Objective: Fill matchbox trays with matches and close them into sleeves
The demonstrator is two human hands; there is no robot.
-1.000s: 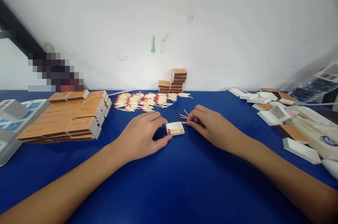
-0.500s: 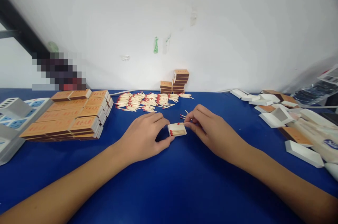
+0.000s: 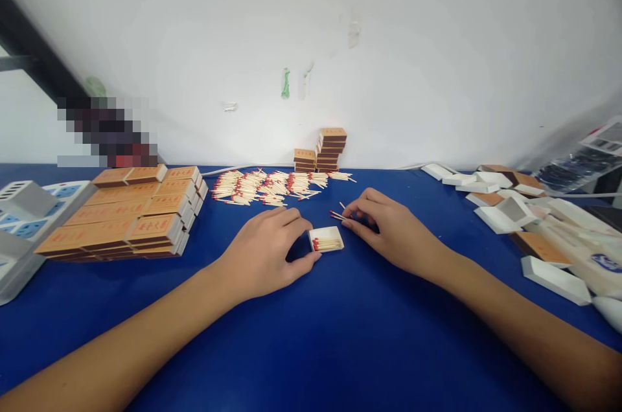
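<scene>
A small white matchbox tray (image 3: 333,232) rests on the blue table with several red-headed matches (image 3: 328,244) lying along its near side. My left hand (image 3: 272,247) holds the tray's left end between thumb and index finger. Just beyond the tray's far right corner, my right hand (image 3: 383,224) has its thumb and fingertips closed around the ends of a few loose matches (image 3: 335,214), whose red heads point left. How many the fingers grip is hard to see. A large pile of matches (image 3: 267,186) lies farther back, left of the right hand.
Filled matchboxes (image 3: 116,211) stand stacked at the left beside a power strip (image 3: 63,205). More matchboxes (image 3: 332,149) are piled against the wall. White empty trays (image 3: 556,279), box sleeves (image 3: 539,248) and a plastic bag (image 3: 590,237) lie at the right.
My right hand has let go of matches in the tray and moved slightly back to the loose matches behind it. My left hand stays on the tray.
</scene>
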